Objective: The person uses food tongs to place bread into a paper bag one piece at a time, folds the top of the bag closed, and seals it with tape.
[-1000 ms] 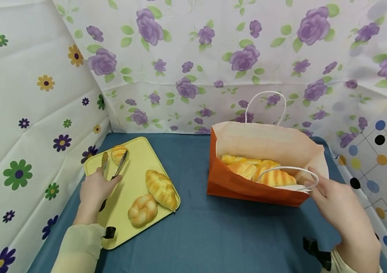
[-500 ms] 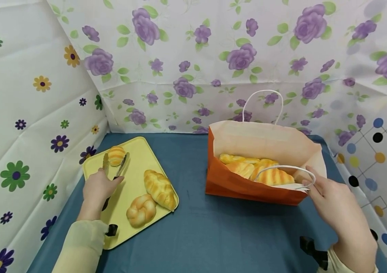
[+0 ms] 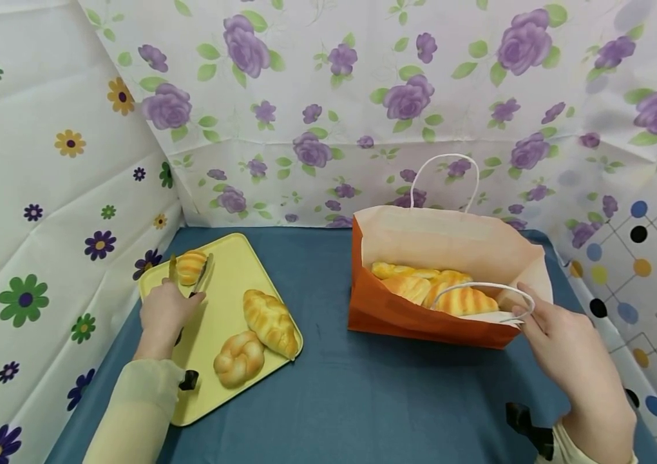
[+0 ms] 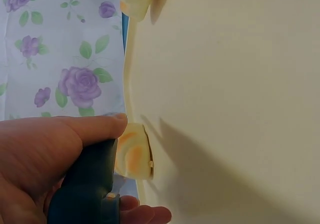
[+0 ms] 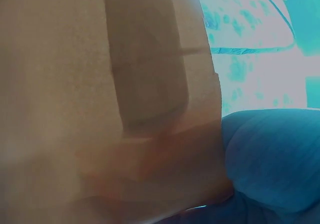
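Note:
My left hand holds a pair of tongs over the far left part of a yellow tray. The tongs' arms stand on either side of a small orange-striped bread roll; whether both touch it I cannot tell. In the left wrist view, the thumb lies along the tongs' dark handle, with the roll just beyond. My right hand pinches the right edge of an orange paper bag, by its near white handle. Bag paper fills most of the right wrist view.
A long braided loaf and a round knotted roll lie on the tray's right side. Several breads are inside the open bag. Blue cloth covers the table; patterned sheets hang behind and at the sides.
My left hand and the tongs have moved slightly to the left, and the striped roll between the tongs' arms has shifted a little left. My right hand stays at the bag's edge.

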`<state>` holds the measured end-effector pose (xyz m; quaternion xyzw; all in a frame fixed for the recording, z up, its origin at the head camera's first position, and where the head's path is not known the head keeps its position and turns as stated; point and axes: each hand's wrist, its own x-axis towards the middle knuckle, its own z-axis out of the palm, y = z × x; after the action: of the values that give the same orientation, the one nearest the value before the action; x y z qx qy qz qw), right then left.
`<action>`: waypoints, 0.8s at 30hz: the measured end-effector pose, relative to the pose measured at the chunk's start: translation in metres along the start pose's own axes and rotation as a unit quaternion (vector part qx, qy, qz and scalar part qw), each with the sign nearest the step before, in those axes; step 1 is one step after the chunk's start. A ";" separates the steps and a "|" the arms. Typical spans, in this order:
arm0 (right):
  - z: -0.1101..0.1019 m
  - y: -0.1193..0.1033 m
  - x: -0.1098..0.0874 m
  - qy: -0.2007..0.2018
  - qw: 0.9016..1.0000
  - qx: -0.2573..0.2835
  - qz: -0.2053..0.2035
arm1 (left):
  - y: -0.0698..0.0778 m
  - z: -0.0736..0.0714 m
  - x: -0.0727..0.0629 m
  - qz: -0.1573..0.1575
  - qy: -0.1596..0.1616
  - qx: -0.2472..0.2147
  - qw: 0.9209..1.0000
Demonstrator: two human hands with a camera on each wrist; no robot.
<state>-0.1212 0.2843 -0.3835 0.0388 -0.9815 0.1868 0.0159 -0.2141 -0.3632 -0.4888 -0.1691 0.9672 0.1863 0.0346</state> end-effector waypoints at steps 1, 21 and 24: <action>0.001 0.000 0.000 0.003 1.000 0.001 -0.001 | -0.001 0.000 0.001 0.000 -0.001 0.003 1.000; 0.008 -0.001 -0.003 0.043 0.999 0.004 -0.002 | -0.025 -0.008 0.014 0.023 -0.083 0.048 0.995; 0.008 -0.001 -0.002 0.043 0.999 0.004 0.002 | -0.030 -0.006 0.014 0.017 -0.092 0.043 0.995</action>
<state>-0.1192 0.2810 -0.3904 0.0286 -0.9792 0.1926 0.0575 -0.2173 -0.3962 -0.4954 -0.1330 0.9697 0.1601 0.1278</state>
